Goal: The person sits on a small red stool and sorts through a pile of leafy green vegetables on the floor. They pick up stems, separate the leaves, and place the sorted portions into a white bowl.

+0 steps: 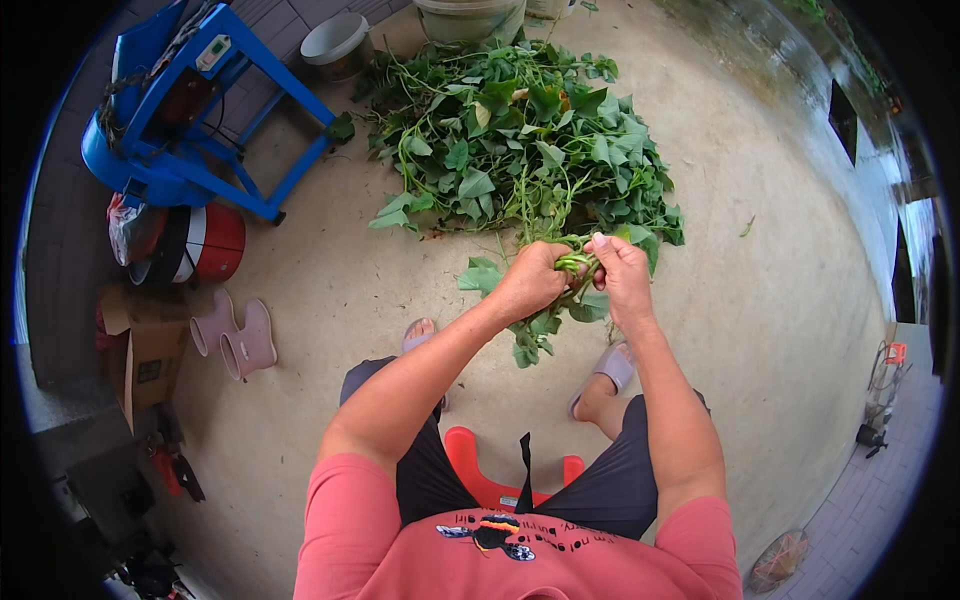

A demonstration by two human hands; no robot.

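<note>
My left hand grips a bundle of green leafy stems, their cut or folded ends showing beside the thumb. Close against it, my right hand pinches some of the same stems between thumb and fingers. Leaves from the bundle hang below both hands, above the floor between my feet. Just beyond lies a large heap of leafy vines, which look like sweet potato vines, with a few yellowed leaves among them. Some stems trail between the heap and my hands, and I cannot tell which are joined.
A blue metal-framed machine stands at the far left. Buckets sit behind the heap. Pink rubber boots and a cardboard box are to my left. Under me is a red plastic stool. A loose sprig lies on the concrete floor.
</note>
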